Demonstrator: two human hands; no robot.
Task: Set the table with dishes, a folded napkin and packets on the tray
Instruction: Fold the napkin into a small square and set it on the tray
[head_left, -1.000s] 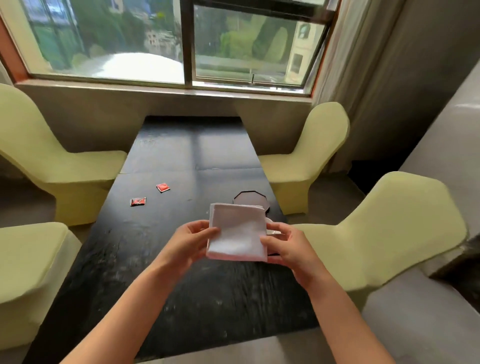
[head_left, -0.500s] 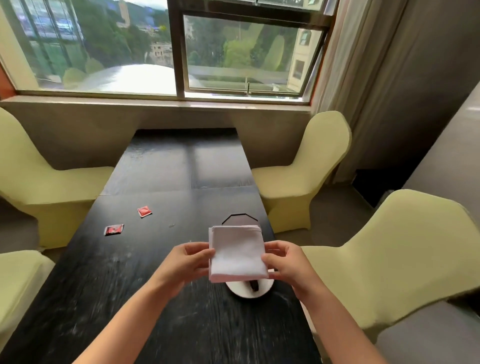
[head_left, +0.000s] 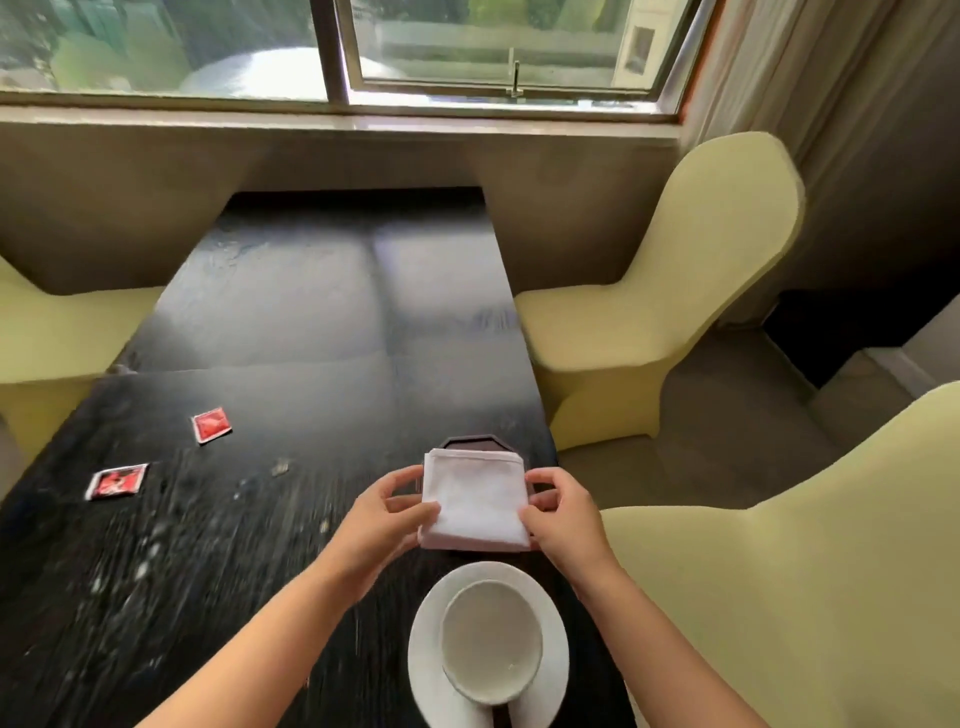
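A folded white napkin (head_left: 471, 500) is held flat between both hands over a small dark octagonal tray (head_left: 475, 442), whose far rim shows behind it. My left hand (head_left: 382, 522) pinches the napkin's left edge and my right hand (head_left: 563, 514) pinches its right edge. Whether the napkin rests on the tray I cannot tell. A white bowl (head_left: 491, 639) sits on a white plate (head_left: 431, 670) just in front of the tray. Two red packets (head_left: 211, 424) (head_left: 116, 480) lie on the black table (head_left: 291, 322) to the left.
Pale yellow covered chairs stand around the table: one at far right (head_left: 691, 291), one at near right (head_left: 800, 587), one at left (head_left: 47, 332). A window sill (head_left: 332, 122) runs behind the table's far end. The table's right edge lies close to the tray.
The view has tilted down and closer, so the bowl and plate now show fully. The napkin has moved forward and down over the tray, still held by both hands.
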